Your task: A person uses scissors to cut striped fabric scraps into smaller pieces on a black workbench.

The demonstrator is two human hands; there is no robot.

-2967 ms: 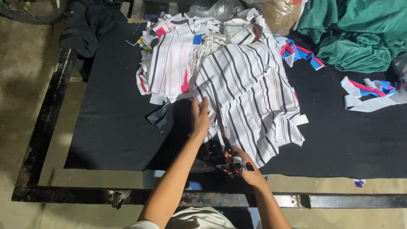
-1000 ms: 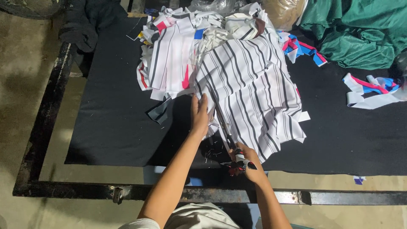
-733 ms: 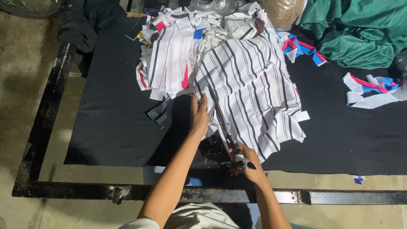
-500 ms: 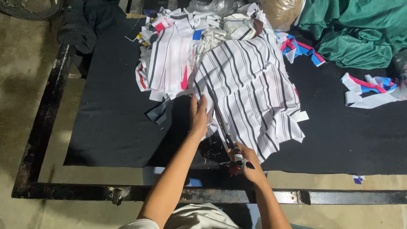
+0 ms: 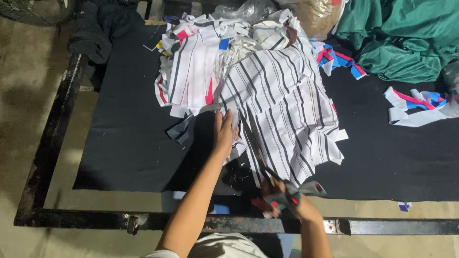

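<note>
A white cloth with dark stripes [image 5: 287,105] lies spread on a black mat [image 5: 129,138]. My left hand [image 5: 224,131] rests flat on the cloth's left edge, fingers together, pressing it down. My right hand [image 5: 282,193] grips a pair of scissors [image 5: 267,179] with red and dark handles near the mat's front edge. The blades point up along the cloth's lower left edge and are partly hidden by the fabric.
A heap of striped white offcuts [image 5: 201,62] with red and blue bits lies behind. Green fabric [image 5: 401,38] fills the back right. Red, white and blue strips [image 5: 416,105] lie at the right. A dark metal table frame [image 5: 158,222] runs along the front.
Both hands hold nearly the same places. Compared with three seconds ago, the scissors and my right hand have edged slightly up along the cloth.
</note>
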